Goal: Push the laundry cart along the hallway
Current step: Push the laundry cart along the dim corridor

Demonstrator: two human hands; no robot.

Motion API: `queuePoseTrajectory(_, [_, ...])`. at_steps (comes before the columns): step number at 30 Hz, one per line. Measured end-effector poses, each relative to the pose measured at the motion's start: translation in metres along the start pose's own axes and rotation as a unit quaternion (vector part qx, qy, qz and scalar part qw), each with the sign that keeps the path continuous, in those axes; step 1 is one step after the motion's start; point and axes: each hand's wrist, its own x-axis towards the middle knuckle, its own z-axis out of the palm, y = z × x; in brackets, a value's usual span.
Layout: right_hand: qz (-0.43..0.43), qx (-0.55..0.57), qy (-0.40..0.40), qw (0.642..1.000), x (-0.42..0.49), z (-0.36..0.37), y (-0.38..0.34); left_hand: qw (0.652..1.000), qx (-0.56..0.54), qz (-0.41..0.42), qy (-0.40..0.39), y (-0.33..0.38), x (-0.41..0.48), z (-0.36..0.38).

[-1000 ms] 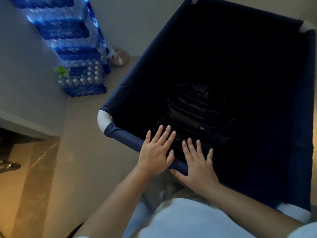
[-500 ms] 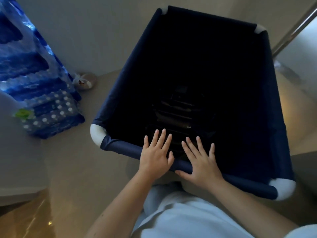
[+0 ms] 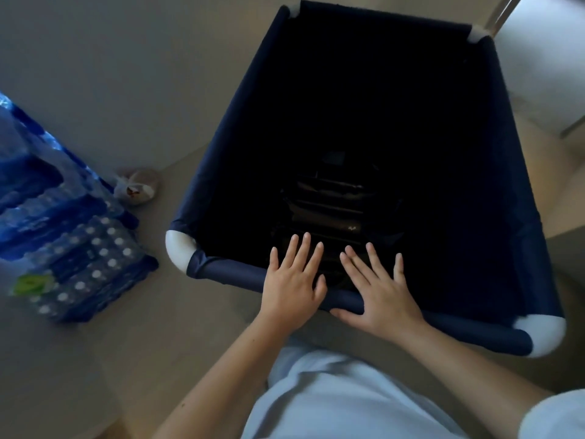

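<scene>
- Dim hallway, beige floor [image 3: 95, 359], pale wall [image 3: 126, 74] on the left with shrink-wrapped water bottle packs [image 3: 79, 258] stacked against it and a small tied bag [image 3: 137, 186] just past them.
- Right in front of the person sits the laundry cart [image 3: 228, 274], navy fabric on a frame with white corner joints [image 3: 179, 251]. Something dark [image 3: 332, 201] lies in the bottom, too murky to tell what.
- Left hand [image 3: 291, 289] and right hand [image 3: 380, 296] are both laid flat on the near rail, fingers straight and spread, reaching over into the cart. Neither one grips anything; the right thumb just lies along the rail's outer side.
- Flat palms look fine to me for rolling straight: lean in from the heels of the hands and keep the push level, not downward.
- For steering I'd curl the fingers round the rail, since open palms can only shove.
- The hands sit side by side, nearer the left corner than the right. Spreading them wider should stop the cart from swinging.
- Biggest risk, I reckon, is the near-left corner clipping the bottle packs close by, so aim a touch right, while minding the pale panel [image 3: 538, 58] beside the far-right corner.
</scene>
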Motion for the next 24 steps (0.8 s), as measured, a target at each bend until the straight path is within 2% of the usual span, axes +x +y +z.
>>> queuePoseTrajectory(6, [0.052, 0.029, 0.012, 0.998, 0.05, -0.012, -0.053, 0.997, 0.029, 0.047, -0.056, -0.073, 0.026, -0.029])
queuePoseTrajectory(14, [0.092, 0.068, 0.01, 0.993, 0.121, -0.032, -0.104, 0.993, 0.021, 0.076, -0.082, -0.158, 0.07, -0.054])
queuePoseTrajectory(24, [0.171, 0.073, 0.006, 0.983, 0.195, -0.046, -0.129, 0.986, 0.029, 0.152, -0.064, -0.225, 0.134, -0.07])
